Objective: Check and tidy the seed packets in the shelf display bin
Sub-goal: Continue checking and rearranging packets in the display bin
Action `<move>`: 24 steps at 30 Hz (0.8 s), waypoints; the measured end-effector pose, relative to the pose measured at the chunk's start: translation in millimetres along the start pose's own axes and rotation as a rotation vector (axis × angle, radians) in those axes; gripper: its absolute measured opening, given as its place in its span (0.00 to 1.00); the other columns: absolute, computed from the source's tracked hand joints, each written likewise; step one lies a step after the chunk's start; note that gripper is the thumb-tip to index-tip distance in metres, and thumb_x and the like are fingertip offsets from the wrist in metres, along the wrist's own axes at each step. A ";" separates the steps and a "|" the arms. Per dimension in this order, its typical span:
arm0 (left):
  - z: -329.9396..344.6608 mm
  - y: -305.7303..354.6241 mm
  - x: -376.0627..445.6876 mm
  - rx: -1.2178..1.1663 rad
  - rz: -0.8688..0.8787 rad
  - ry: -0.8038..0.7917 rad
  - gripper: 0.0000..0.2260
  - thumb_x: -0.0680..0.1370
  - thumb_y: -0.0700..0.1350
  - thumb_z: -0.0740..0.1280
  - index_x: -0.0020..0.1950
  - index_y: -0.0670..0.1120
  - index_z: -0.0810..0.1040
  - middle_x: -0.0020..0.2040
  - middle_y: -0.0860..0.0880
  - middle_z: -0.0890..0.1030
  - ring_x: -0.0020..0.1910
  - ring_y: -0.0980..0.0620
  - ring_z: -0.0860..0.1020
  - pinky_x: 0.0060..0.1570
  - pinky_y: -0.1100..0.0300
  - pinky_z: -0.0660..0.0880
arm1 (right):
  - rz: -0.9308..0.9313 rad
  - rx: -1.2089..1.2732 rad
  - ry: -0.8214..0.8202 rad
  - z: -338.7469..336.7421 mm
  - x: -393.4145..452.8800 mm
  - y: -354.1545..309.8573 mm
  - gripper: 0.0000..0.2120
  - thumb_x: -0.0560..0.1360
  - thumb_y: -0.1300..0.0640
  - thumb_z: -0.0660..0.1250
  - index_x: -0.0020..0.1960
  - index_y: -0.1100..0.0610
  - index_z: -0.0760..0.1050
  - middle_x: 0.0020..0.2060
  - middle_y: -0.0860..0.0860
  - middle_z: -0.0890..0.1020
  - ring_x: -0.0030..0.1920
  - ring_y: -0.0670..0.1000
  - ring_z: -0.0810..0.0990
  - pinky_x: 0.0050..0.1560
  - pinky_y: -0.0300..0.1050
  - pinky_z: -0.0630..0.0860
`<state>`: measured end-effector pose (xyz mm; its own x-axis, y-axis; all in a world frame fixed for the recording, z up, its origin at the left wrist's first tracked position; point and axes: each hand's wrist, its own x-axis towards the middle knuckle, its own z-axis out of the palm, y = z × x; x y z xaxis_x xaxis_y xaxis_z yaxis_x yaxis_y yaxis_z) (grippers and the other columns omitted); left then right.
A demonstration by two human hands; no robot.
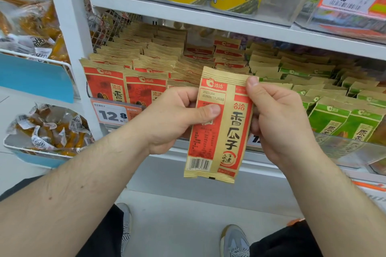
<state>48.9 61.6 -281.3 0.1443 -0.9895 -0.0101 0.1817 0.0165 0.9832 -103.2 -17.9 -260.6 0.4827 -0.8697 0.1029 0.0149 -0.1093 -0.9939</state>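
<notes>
**Date check at the seed shelf**

Pinched at mid-height under the thumb of the left hand [173,119], and at the upper right corner by thumb and curled fingers of the right hand [277,119]: one red-and-tan seed packet [217,127], held upright, back panel to the camera, in front of the shelf display bin [342,148] and just below its rows. Both grips closed on the packet; neither free. Printed date lines legible near the top, between the two thumbs; barcode at the bottom, hanging clear.

Best done, by the look of it, with thumbs kept off the date print, the packet pulled flat and tilted to the light, seams looked over for tears, then slid back front-face out among the red packets [125,85] at left, not the green packets [342,115] at right.

Forearms reaching in from both lower corners, wrists level, elbows low. Price tag [112,113] clipped on the shelf edge below the red row.
</notes>
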 end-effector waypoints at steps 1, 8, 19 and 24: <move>0.4 -0.1 0.5 -0.024 0.008 0.020 0.12 0.67 0.43 0.69 0.49 0.45 0.82 0.44 0.45 0.86 0.41 0.48 0.84 0.39 0.51 0.82 | 0.011 -0.034 -0.047 -1.9 1.2 -0.1 0.18 0.76 0.46 0.63 0.39 0.59 0.78 0.25 0.52 0.79 0.21 0.46 0.71 0.21 0.36 0.65; -1.4 7.1 2.4 -0.167 -0.003 0.095 0.15 0.68 0.45 0.69 0.53 0.45 0.81 0.46 0.44 0.86 0.41 0.47 0.85 0.41 0.45 0.81 | 0.057 -0.184 -0.239 -8.6 2.7 2.8 0.24 0.66 0.44 0.68 0.44 0.66 0.80 0.34 0.56 0.85 0.30 0.53 0.82 0.29 0.40 0.73; -4.3 8.4 1.3 -0.218 -0.019 0.054 0.18 0.68 0.41 0.68 0.58 0.42 0.79 0.53 0.40 0.84 0.46 0.44 0.84 0.45 0.45 0.82 | 0.122 -0.051 -0.369 -21.3 10.7 7.5 0.21 0.64 0.51 0.73 0.51 0.66 0.80 0.43 0.63 0.85 0.39 0.59 0.82 0.40 0.50 0.78; -5.1 8.1 0.8 -0.190 -0.013 0.057 0.18 0.69 0.42 0.68 0.59 0.43 0.79 0.54 0.40 0.84 0.47 0.43 0.84 0.47 0.44 0.81 | 0.119 -0.029 -0.375 -21.7 12.5 8.7 0.16 0.68 0.55 0.69 0.51 0.63 0.81 0.42 0.62 0.85 0.36 0.56 0.83 0.34 0.45 0.79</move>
<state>55.5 61.7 -274.3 0.1947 -0.9801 -0.0378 0.3631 0.0362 0.9310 -116.1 -40.2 -267.1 0.7662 -0.6413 -0.0402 -0.0825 -0.0362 -0.9959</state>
